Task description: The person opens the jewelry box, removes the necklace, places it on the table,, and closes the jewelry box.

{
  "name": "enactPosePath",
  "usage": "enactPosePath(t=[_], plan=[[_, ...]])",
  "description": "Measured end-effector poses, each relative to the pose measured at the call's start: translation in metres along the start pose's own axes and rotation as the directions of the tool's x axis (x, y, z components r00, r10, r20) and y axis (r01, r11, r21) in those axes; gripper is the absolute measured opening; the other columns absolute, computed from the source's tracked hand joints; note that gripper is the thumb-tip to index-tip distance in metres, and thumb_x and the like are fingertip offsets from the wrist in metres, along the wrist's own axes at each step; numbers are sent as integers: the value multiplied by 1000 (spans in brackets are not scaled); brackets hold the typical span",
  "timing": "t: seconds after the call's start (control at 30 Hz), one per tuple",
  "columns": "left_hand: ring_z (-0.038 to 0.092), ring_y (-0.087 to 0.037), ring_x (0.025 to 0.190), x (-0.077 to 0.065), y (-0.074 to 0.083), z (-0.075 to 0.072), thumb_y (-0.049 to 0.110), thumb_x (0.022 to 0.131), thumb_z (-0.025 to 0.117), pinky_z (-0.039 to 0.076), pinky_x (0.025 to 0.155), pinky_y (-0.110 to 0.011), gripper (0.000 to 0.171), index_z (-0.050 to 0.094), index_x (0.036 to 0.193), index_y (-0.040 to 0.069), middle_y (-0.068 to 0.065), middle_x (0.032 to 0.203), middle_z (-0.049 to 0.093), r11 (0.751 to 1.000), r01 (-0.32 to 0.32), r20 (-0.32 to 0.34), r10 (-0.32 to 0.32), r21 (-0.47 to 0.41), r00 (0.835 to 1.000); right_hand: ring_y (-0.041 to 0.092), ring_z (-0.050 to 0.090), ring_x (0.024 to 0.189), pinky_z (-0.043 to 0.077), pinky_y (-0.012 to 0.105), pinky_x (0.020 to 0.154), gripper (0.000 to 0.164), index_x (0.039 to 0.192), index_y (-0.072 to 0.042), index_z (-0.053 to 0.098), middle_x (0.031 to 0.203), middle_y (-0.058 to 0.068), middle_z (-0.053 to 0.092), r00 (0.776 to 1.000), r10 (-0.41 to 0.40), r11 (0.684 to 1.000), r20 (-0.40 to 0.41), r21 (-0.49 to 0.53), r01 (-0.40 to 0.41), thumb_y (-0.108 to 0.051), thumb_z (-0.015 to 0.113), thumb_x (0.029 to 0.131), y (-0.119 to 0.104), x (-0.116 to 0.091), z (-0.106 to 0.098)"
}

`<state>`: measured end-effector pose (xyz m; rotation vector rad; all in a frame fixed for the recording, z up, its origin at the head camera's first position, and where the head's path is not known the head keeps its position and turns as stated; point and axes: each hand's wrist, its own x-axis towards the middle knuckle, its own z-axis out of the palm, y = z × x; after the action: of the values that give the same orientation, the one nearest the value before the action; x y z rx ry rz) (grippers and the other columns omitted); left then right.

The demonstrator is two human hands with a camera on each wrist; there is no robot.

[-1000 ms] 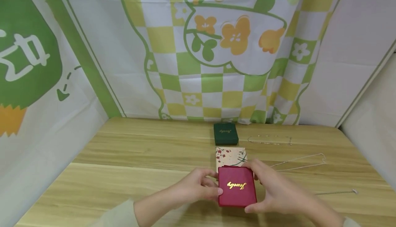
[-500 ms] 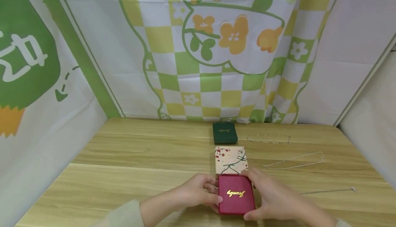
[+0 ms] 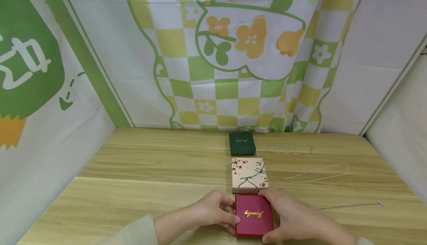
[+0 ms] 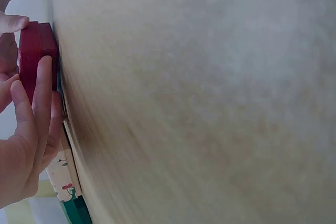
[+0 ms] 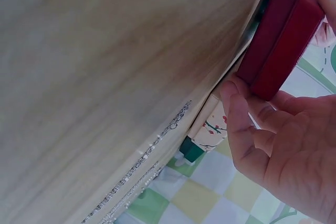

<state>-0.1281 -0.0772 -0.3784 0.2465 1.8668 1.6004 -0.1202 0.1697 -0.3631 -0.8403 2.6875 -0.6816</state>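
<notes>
A red jewelry box point(image 3: 253, 224) with gold lettering on its lid lies at the front middle of the table. My left hand point(image 3: 213, 211) holds it by its left side, thumb on the lid's edge and fingers along the wall. On the other side my right hand point(image 3: 291, 215) grips it, thumb at the near right corner and fingertips at the far edge. In the left wrist view the box point(image 4: 38, 51) shows a seam between lid and base. The right wrist view has the box point(image 5: 283, 35) lid-side right, right-hand fingers bent against its end. Just beyond it sits a cream floral box point(image 3: 248, 172).
A dark green jewelry box point(image 3: 241, 143) stands behind the floral one. To the right lie a thin chain necklace point(image 3: 289, 153), a longer silver necklace point(image 3: 317, 172) and a chain point(image 3: 353, 205). A checkered curtain point(image 3: 227, 100) hangs behind the wooden table point(image 3: 133, 163).
Both hands have moved the red box toward me, away from the floral box, whose near edge now shows. The other boxes and the necklaces stay put.
</notes>
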Motion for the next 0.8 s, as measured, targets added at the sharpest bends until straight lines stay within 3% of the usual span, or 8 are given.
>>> enactPosePath(t=[0.17, 0.7, 0.8], plan=[[72, -22, 73, -3, 0, 0, -8, 88, 66, 61, 70, -37, 22, 67, 109, -11, -12, 83, 70, 1000, 0, -1, 0, 4, 1000, 20, 53, 121, 51, 46, 97, 98, 137, -6, 49, 134, 1, 54, 1000, 1, 1000, 0, -11, -1, -63, 83, 65, -1, 0, 1], [69, -21, 65, -12, -1, 5, -11, 86, 66, 61, 66, -36, 25, 65, 111, -8, -9, 75, 62, 1000, -17, -3, 17, -14, 1000, 15, 51, 114, 54, 38, 90, 92, 138, -14, 49, 126, -9, 55, 998, 9, 999, 70, 34, -11, -64, 81, 68, -3, -1, 1], [70, -23, 65, -12, -2, 6, -11, 86, 66, 61, 66, -37, 37, 59, 122, -11, -11, 77, 63, 1000, -6, -17, 6, -10, 1000, 13, 50, 112, 53, 34, 89, 89, 136, -17, 50, 124, -11, 54, 997, -6, 999, 76, 51, 2, -66, 80, 68, -2, -1, 1]])
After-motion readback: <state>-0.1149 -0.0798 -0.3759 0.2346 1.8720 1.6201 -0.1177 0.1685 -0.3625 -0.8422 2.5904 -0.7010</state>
